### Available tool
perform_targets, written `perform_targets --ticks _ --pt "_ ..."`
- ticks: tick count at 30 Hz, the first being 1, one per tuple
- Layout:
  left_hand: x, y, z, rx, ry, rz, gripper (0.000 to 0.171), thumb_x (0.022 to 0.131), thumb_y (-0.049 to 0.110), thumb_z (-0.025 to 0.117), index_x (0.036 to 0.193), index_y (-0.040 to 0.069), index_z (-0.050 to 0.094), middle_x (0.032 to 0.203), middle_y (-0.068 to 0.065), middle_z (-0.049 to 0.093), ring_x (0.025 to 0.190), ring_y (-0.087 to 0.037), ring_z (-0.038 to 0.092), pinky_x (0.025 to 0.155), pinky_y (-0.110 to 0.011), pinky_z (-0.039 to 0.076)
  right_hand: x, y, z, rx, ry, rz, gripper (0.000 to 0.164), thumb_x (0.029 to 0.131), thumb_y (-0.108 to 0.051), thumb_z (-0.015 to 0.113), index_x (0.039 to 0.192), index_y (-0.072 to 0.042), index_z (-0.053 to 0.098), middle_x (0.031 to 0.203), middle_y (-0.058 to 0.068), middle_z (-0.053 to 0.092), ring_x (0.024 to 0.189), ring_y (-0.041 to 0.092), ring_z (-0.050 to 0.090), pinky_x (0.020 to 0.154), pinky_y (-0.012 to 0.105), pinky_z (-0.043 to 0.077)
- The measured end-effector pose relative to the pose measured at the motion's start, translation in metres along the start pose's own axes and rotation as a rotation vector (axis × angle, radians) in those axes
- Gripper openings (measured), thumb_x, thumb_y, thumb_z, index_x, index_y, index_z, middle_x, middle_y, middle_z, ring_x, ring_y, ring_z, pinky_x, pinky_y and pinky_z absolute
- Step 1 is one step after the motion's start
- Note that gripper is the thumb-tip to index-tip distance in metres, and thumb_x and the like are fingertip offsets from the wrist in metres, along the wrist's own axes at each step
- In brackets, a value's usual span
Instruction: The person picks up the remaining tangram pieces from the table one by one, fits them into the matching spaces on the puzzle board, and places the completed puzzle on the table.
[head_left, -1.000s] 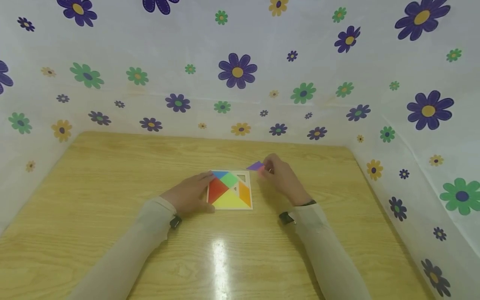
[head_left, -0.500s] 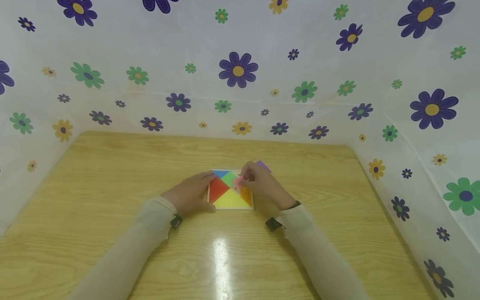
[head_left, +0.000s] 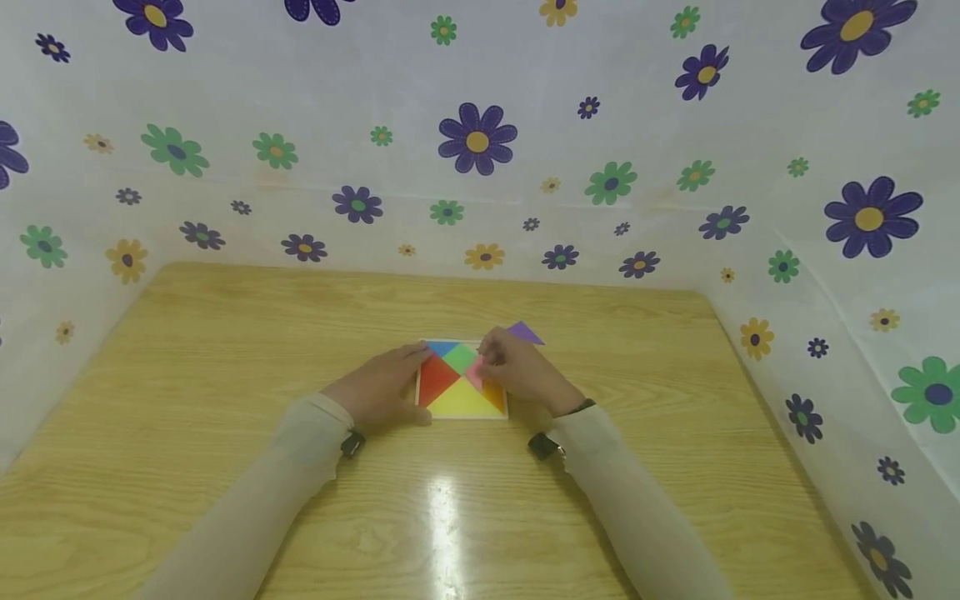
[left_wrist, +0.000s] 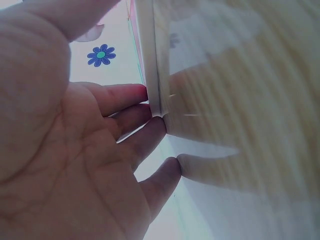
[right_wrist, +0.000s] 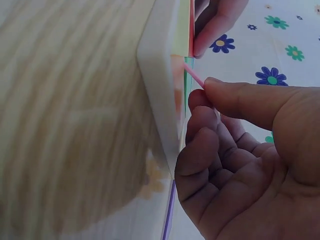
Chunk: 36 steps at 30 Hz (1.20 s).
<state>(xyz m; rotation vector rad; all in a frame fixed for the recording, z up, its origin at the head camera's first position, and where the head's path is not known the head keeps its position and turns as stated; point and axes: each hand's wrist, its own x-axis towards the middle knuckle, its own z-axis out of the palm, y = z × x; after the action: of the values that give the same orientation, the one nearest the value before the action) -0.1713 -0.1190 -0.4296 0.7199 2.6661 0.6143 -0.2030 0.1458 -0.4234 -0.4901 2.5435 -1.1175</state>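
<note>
A tangram board point(head_left: 468, 417) with a pale frame lies flat on the table, holding red point(head_left: 433, 380), yellow point(head_left: 463, 400), blue point(head_left: 439, 347), green point(head_left: 460, 357) and orange point(head_left: 493, 397) pieces. My left hand point(head_left: 377, 388) rests along the board's left side, its fingertips point(left_wrist: 156, 125) touching the edge and the tabletop. Between thumb and index finger, my right hand point(head_left: 527, 368) pinches a small pink triangle piece point(right_wrist: 194, 75). That piece is tilted over the right part of the board, one corner down near the green and orange pieces. The hand hides the board's upper right corner.
Just behind the board's upper right corner, a purple triangle piece point(head_left: 528, 332) lies on the wooden table point(head_left: 300, 517), partly covered by the right hand. A white flower-patterned sheet point(head_left: 390, 167) stands up along the back and both sides.
My right hand has moved left from beside the purple piece to over the board, carrying the pink triangle piece. The left hand has stayed in place.
</note>
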Motion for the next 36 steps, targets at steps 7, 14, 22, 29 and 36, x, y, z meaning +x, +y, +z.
perform_targets --ticks 7,14,22,29,36 --pt "-0.0019 0.0028 -0.0016 -0.004 -0.003 0.0 0.101 0.088 0.046 0.077 0.164 0.006 0.025 0.171 -0.01 0.022 0.157 -0.033 0.023 0.127 -0.047 0.022 0.0015 0.0009 0.001 -0.037 -0.014 0.016 0.024 0.099 -0.015 0.068 0.119 -0.005 0.06 0.107 0.008 0.067 0.098 0.023 0.063 0.09 0.039 0.056" --pt "0.0001 -0.0001 -0.0006 0.011 0.0 0.008 0.102 0.087 0.048 0.077 0.164 0.006 0.025 0.171 -0.011 0.021 0.157 -0.032 0.023 0.127 -0.047 0.021 0.0023 -0.0007 0.0004 -0.07 -0.03 0.003 0.026 0.1 -0.015 0.067 0.121 -0.004 0.06 0.105 0.008 0.067 0.096 0.023 0.062 0.088 0.038 0.056" --pt "0.0004 0.0 0.0006 0.005 0.002 0.009 0.102 0.087 0.048 0.077 0.164 0.006 0.026 0.171 -0.011 0.022 0.157 -0.032 0.023 0.127 -0.046 0.022 0.0028 -0.0007 0.0026 -0.129 -0.035 0.018 0.029 0.099 -0.015 0.068 0.124 -0.001 0.062 0.104 0.008 0.066 0.093 0.022 0.06 0.088 0.038 0.055" --pt "0.0007 -0.0012 0.0016 0.006 0.005 0.014 0.102 0.087 0.048 0.078 0.164 0.005 0.025 0.171 -0.013 0.022 0.156 -0.034 0.024 0.127 -0.048 0.022 0.0013 -0.0031 0.0042 -0.143 -0.024 0.035 0.03 0.099 -0.015 0.068 0.125 0.0 0.064 0.112 0.01 0.068 0.099 0.024 0.061 0.092 0.041 0.056" --pt "0.0012 -0.0006 0.0021 0.007 0.007 0.002 0.102 0.087 0.047 0.078 0.164 0.007 0.026 0.171 -0.011 0.023 0.156 -0.033 0.025 0.127 -0.047 0.024 -0.0015 -0.0027 0.0066 -0.135 -0.013 0.003 0.028 0.099 -0.013 0.069 0.123 -0.001 0.064 0.109 0.009 0.066 0.097 0.023 0.058 0.091 0.039 0.054"
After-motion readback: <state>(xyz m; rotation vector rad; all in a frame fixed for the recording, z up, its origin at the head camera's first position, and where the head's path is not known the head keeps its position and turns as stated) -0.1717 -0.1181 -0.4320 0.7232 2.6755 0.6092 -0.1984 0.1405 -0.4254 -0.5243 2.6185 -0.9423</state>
